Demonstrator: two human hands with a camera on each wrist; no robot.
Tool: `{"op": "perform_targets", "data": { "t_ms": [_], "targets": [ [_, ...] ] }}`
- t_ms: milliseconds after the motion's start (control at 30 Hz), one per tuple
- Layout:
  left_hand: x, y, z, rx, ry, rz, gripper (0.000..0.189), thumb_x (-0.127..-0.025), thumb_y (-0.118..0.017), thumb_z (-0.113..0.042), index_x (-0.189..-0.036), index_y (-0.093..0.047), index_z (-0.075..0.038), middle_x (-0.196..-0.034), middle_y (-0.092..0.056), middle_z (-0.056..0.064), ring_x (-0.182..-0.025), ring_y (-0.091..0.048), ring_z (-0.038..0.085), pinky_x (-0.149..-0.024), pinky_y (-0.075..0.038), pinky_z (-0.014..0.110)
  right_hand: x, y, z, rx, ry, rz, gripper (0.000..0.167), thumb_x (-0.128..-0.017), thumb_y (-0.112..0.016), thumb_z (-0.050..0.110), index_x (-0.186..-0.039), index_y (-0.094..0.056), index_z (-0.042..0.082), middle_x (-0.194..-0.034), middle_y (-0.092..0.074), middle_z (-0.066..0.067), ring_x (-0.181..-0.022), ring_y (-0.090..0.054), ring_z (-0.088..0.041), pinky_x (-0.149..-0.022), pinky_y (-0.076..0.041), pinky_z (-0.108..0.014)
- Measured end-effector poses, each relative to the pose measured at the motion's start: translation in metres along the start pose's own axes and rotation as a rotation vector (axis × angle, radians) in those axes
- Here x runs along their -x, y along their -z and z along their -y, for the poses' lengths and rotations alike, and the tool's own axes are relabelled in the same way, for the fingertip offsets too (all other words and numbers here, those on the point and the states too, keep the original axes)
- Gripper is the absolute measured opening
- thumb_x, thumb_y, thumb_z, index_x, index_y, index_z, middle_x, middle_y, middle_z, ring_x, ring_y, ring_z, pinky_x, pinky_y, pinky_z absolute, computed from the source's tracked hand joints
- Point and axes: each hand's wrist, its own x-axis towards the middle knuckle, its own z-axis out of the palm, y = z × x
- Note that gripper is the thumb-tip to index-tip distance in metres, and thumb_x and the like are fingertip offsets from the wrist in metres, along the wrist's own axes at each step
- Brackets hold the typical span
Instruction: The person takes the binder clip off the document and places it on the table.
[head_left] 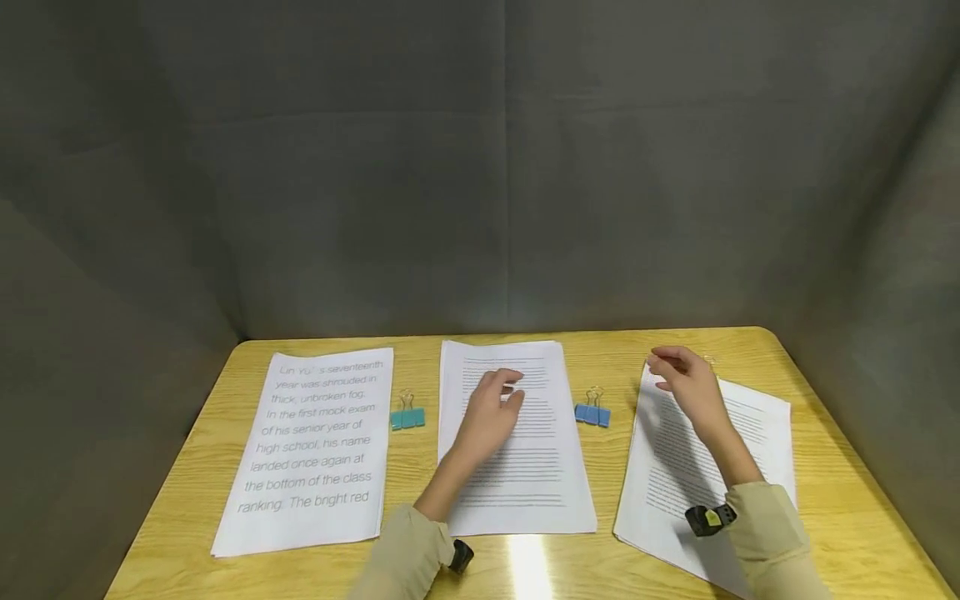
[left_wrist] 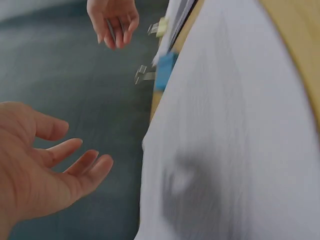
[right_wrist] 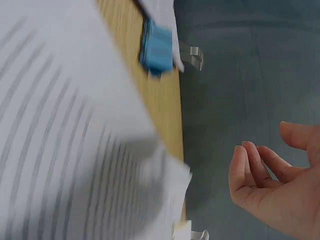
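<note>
My left hand (head_left: 492,417) hovers over the middle stack of printed paper (head_left: 525,475), fingers loosely bent and holding nothing. In the left wrist view that hand (left_wrist: 45,172) casts a shadow on the sheets, apart from them. Above the top left corner of the right stack of paper (head_left: 675,475) is my right hand (head_left: 693,396), likewise holding nothing, its fingers (right_wrist: 241,175) loosely curved. Between these two stacks lies a blue binder clip (head_left: 592,415), handles pointing away. A pale yellow binder clip (right_wrist: 182,231) sits by the right stack's far edge, mostly hidden behind my right hand in the head view.
A third stack (head_left: 315,450) in large print lies at the left of the wooden table (head_left: 600,567). A teal binder clip (head_left: 407,418) lies between it and the middle stack. Dark grey cloth (head_left: 375,208) hangs behind the table and along its sides.
</note>
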Motion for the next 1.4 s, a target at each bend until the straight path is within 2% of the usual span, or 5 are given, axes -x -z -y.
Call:
{"op": "perform_targets", "data": {
  "t_ms": [300, 700, 900, 1167, 1400],
  "targets": [
    [0.012, -0.058, -0.015, 0.059, 0.014, 0.241, 0.029, -0.103, -0.056, -0.013, -0.128, -0.065, -0.001, -0.122, -0.062, 0.011, -0.111, -0.066, 0.025, -0.092, -0.054, 0.034, 0.015, 0.048, -0.039, -0.003, -0.129, -0.154, 0.048, -0.108, -0.056, 0.021, -0.138, -0.051, -0.015, -0.104, -0.064, 0.009, -0.085, -0.062, 0.009, -0.074, -0.055, -0.016],
    [0.023, -0.104, -0.026, 0.145, 0.090, 0.323, 0.031, -0.101, -0.059, -0.016, -0.129, -0.065, -0.003, -0.126, -0.061, 0.010, -0.113, -0.067, 0.024, -0.094, -0.053, 0.033, 0.043, 0.097, -0.076, -0.247, -0.335, -0.379, 0.019, -0.102, -0.063, 0.016, -0.112, -0.060, -0.001, -0.081, -0.065, 0.018, -0.074, -0.064, 0.004, -0.065, -0.053, -0.012],
    [0.024, -0.116, -0.029, 0.179, 0.137, 0.322, 0.030, -0.100, -0.061, -0.016, -0.128, -0.066, -0.004, -0.122, -0.062, 0.009, -0.115, -0.066, 0.025, -0.097, -0.052, 0.036, 0.056, 0.116, -0.086, -0.043, -0.461, -0.381, 0.048, -0.104, -0.058, 0.026, -0.133, -0.052, -0.011, -0.079, -0.059, 0.019, -0.069, -0.059, 0.006, -0.062, -0.052, -0.013],
    [0.028, -0.127, -0.033, 0.218, 0.172, 0.310, 0.032, -0.096, -0.062, -0.015, -0.126, -0.068, -0.004, -0.116, -0.063, 0.006, -0.111, -0.065, 0.022, -0.096, -0.051, 0.035, 0.068, 0.132, -0.091, 0.188, -0.536, -0.270, 0.066, -0.106, -0.054, 0.034, -0.145, -0.039, -0.016, -0.132, -0.052, -0.036, -0.072, -0.052, 0.004, -0.059, -0.050, -0.016],
    [0.028, -0.136, -0.033, 0.353, 0.227, 0.267, 0.036, -0.094, -0.063, -0.005, -0.129, -0.064, 0.001, -0.112, -0.063, 0.010, -0.091, -0.066, 0.016, -0.069, -0.058, 0.028, 0.071, 0.138, -0.089, 0.235, -0.462, -0.093, 0.063, -0.106, -0.057, 0.026, -0.141, -0.038, -0.022, -0.118, -0.057, -0.036, -0.072, -0.062, -0.005, -0.063, -0.055, -0.020]
  ]
}}
